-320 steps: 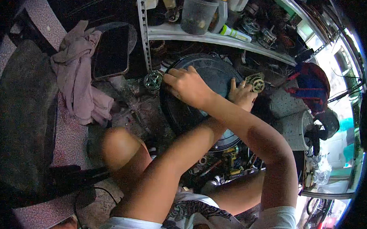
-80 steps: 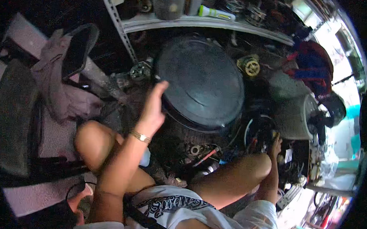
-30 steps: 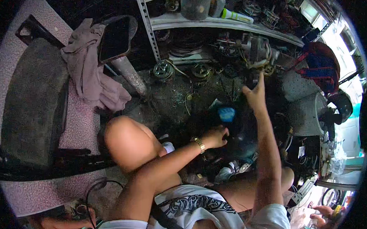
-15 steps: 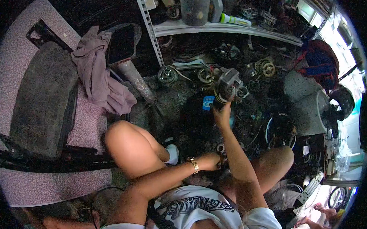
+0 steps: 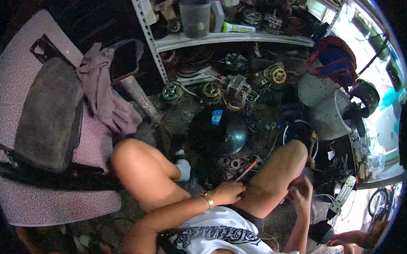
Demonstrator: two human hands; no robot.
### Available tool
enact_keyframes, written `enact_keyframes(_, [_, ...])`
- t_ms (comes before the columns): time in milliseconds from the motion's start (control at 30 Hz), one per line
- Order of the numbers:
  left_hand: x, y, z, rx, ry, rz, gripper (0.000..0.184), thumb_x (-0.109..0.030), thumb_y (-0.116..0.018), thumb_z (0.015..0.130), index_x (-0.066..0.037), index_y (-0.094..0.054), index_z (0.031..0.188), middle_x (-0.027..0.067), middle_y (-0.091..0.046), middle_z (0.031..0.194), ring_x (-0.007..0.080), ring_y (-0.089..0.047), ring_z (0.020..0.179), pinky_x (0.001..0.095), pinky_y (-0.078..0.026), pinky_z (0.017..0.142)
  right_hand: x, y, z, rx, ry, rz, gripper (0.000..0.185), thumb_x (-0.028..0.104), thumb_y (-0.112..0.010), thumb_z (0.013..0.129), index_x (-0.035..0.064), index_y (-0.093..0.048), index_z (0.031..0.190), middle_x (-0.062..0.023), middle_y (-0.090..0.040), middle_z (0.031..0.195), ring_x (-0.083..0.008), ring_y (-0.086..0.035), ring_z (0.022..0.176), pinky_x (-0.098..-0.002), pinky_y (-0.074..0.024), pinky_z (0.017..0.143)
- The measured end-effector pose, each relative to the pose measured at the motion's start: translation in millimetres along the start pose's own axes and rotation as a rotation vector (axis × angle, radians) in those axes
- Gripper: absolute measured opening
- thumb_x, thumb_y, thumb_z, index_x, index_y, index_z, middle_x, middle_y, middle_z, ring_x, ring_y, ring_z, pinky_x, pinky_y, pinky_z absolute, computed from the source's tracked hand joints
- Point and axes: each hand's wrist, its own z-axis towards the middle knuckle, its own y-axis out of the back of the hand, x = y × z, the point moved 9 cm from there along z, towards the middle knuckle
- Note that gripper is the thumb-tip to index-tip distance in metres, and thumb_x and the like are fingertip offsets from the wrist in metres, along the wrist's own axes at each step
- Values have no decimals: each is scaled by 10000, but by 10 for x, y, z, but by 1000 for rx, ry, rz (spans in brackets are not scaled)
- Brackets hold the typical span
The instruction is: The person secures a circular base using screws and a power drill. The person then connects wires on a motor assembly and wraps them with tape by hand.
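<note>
My left hand (image 5: 228,193), with a gold watch on the wrist, is low in the middle by my thigh, its fingers curled together; what they close on is hidden. My right hand (image 5: 302,192) is beside my right knee, fingers bent and apart, with nothing visible in it. A grey motor (image 5: 237,85) with loose wires rests on the floor, untouched. In front of it is a dark rounded thing (image 5: 234,139) with a blue label (image 5: 217,117). A red-handled tool (image 5: 248,168) lies between my legs, near a small metal ring (image 5: 235,163).
A padded seat (image 5: 49,117) and a mauve cloth (image 5: 99,87) are at the left. The shelf (image 5: 233,37) holds a plastic tub (image 5: 194,19) and a flashlight (image 5: 239,28). Buckets (image 5: 329,115) stand at the right. Part of another person (image 5: 352,242) shows at the lower right.
The round black lid-like thing has gone from the middle. My right hand carried the motor leftward, let it go on the floor and drew back to my knee. My left hand stayed low.
</note>
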Motion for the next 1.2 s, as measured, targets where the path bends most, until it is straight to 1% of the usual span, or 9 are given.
enact_keyframes(67, [-58,156,-71,-144,-3,36,256,-189,-626,733,-51,-591,946,131,-585,906,334,-591,911,463,-472,757,-320,241,-283,-15,-83,-127,145,-22,-570,694,35,-514,815,-19,-547,781,-90,-519,653,-226,-412,535])
enact_keyframes(233, [-116,271,-103,-69,23,75,186,-204,-621,725,-70,-583,848,90,-584,862,303,-606,844,455,-479,714,-682,-29,-803,36,-245,-167,177,-134,-542,695,0,-539,811,-41,-594,757,-104,-543,618,-249,-444,541])
enact_keyframes(300, [-143,221,-119,-54,-10,76,175,-205,-623,721,-74,-584,829,84,-584,851,296,-607,838,448,-480,712,-747,-141,-877,55,-208,-307,184,-131,-620,663,-17,-567,797,-92,-629,767,-178,-621,683,-289,-489,639])
enact_keyframes(367, [-149,96,-135,-25,-47,89,178,-205,-630,716,-75,-595,834,85,-585,851,294,-607,854,440,-481,723,-364,-344,-874,97,124,-762,187,-75,-672,628,-5,-590,781,-123,-634,806,-240,-645,743,-310,-499,672])
enact_keyframes(467, [-182,89,-199,-9,-107,118,188,-203,-639,708,-79,-609,846,87,-584,852,288,-605,872,433,-480,740,-507,-337,-1001,80,63,-780,199,-27,-701,595,10,-612,769,-135,-625,842,-291,-638,782,-336,-506,687])
enact_keyframes(767, [-121,110,-448,-1,-261,22,154,-198,-659,707,-101,-630,824,77,-607,844,281,-620,855,415,-487,729,-466,-652,-1029,211,54,-864,186,30,-721,633,26,-660,808,-122,-653,857,-294,-652,778,-341,-522,708])
enact_keyframes(833, [-55,68,-484,14,-229,22,155,-204,-657,719,-99,-629,830,76,-606,851,283,-619,860,413,-489,730,-563,-673,-1036,255,8,-898,159,-5,-694,668,6,-654,821,-145,-657,768,-232,-646,630,-296,-505,588])
enact_keyframes(1000, [-50,94,-523,-24,-272,27,168,-213,-646,748,-96,-625,867,74,-601,871,286,-612,863,419,-491,736,-485,-791,-983,313,-13,-948,183,29,-700,684,14,-657,861,-150,-663,749,-226,-657,633,-306,-512,595])
enact_keyframes(1200, [-94,202,-487,-66,-311,63,172,-213,-639,741,-77,-568,820,72,-564,830,263,-580,838,416,-491,669,-179,-1021,-902,309,254,-964,140,9,-665,672,-4,-600,795,-116,-595,631,-233,-580,545,-341,-470,554])
